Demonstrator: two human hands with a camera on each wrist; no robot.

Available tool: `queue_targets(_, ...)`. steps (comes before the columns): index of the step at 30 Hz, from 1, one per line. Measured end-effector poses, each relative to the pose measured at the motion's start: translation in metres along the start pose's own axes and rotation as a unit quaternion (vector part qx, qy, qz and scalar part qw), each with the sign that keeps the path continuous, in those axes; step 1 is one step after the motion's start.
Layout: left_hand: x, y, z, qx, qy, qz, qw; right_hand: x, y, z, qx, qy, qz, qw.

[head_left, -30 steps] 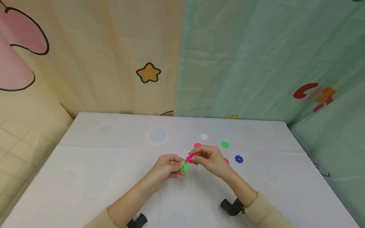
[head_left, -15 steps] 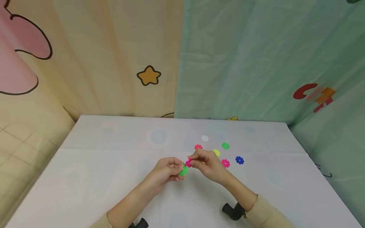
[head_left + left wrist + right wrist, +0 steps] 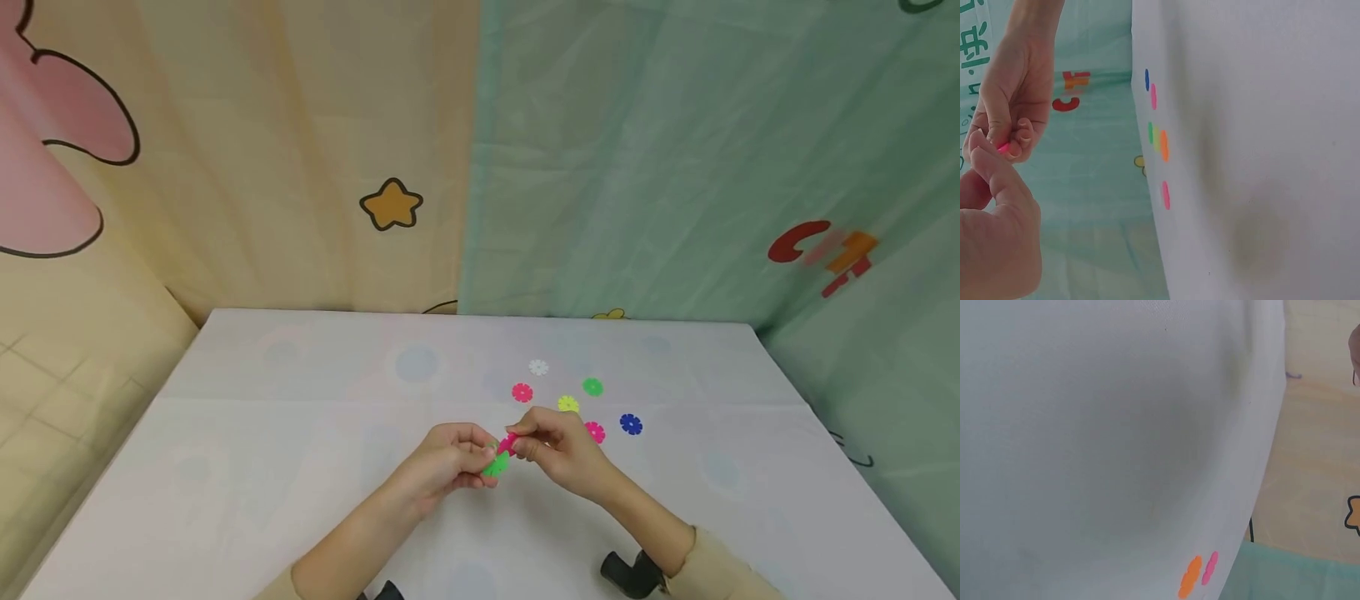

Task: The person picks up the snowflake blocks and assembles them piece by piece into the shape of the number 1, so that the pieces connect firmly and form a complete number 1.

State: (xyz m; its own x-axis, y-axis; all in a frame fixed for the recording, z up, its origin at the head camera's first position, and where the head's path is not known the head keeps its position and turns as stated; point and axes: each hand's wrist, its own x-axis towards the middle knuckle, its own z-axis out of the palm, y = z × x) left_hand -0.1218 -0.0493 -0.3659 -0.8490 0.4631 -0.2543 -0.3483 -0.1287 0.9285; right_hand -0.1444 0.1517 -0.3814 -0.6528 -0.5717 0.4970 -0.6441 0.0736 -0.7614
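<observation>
Between thumb and fingers, my left hand point(image 3: 457, 457) pinches a green notched plastic disc point(image 3: 495, 465), shaped like a flower or snowflake. My right hand point(image 3: 562, 446) pinches a pink disc point(image 3: 507, 444) of the same sort. Both hands meet above the table, and the pink disc overlaps the green one's upper edge in the head view. From the left wrist, only a sliver of pink shows at the right hand's point(image 3: 1019, 94) fingertips, and the green disc is hidden. The right wrist view catches just the edge of a hand at its right border.
On the white table point(image 3: 262, 467), beyond the hands, lie a white disc point(image 3: 538, 367), a green one, a yellow disc point(image 3: 568, 403), a blue disc point(image 3: 631, 424) and two pink ones. An orange disc point(image 3: 1190, 577) lies there too. Printed curtains hang behind the far edge.
The pink disc has turned in the right hand and now stands more edge-on against the green disc. Both hands sit slightly lower in the head view, with more loose discs uncovered.
</observation>
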Motion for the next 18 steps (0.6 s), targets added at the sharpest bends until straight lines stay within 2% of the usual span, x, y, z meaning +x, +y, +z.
queue_targets(5,0.002,-0.001,-0.003,-0.001,0.0,-0.001,1.0,0.001,0.003,0.003,0.002,0.01,-0.011,0.9999)
queue_targets(10,0.003,-0.002,-0.006,-0.002,-0.004,-0.012,0.9999,0.001,0.006,0.004,0.017,0.004,0.003,0.9998)
queue_targets(14,0.001,-0.003,-0.008,-0.004,-0.02,-0.02,0.9996,-0.001,0.005,0.003,0.025,-0.004,0.044,0.9987)
queue_targets(18,-0.003,-0.007,-0.013,0.017,-0.043,-0.033,0.9984,-0.007,0.002,0.0,0.033,-0.035,0.081,0.9956)
